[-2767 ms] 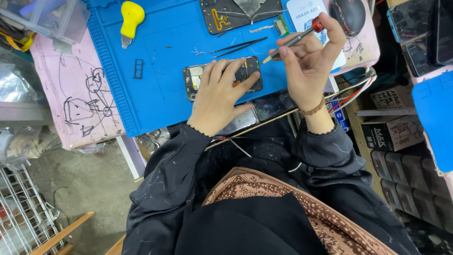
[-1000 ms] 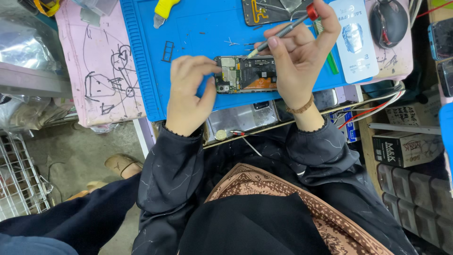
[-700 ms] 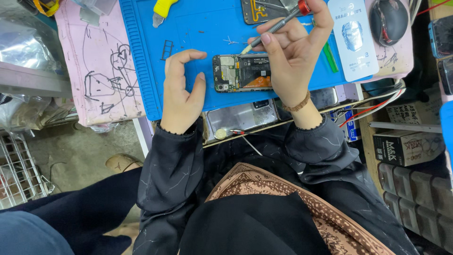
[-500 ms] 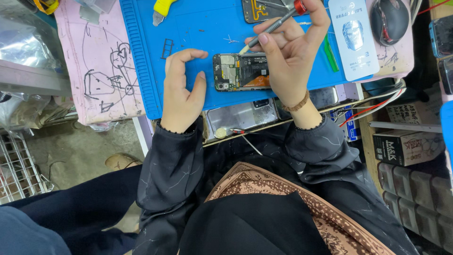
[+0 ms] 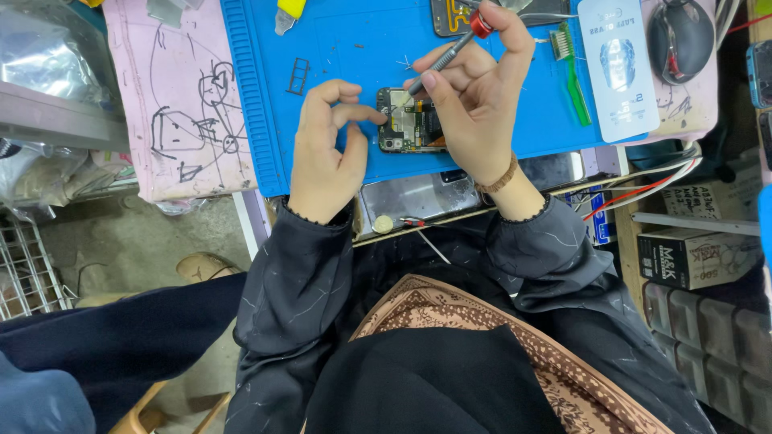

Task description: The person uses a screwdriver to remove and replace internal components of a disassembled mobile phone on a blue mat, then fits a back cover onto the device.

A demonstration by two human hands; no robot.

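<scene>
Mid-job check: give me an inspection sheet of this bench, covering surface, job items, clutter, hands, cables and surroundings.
Surface: blue mat over a pink sheet with pen drawings.
Job's things: opened phone lying flat on the mat; screwdriver with red cap, tip down at the phone.
Clutter: green brush, small black frame, yellow-handled tool, white card, computer mouse.
Hands: left hand fingertips at the phone's left edge; right hand grips the screwdriver.
Cables: red and white wires at the bench's right edge.
Surroundings: cardboard boxes right; wire rack left.

Blue mat (image 5: pixel 338 48), red-capped screwdriver (image 5: pixel 450 55), green brush (image 5: pixel 572 72).
</scene>
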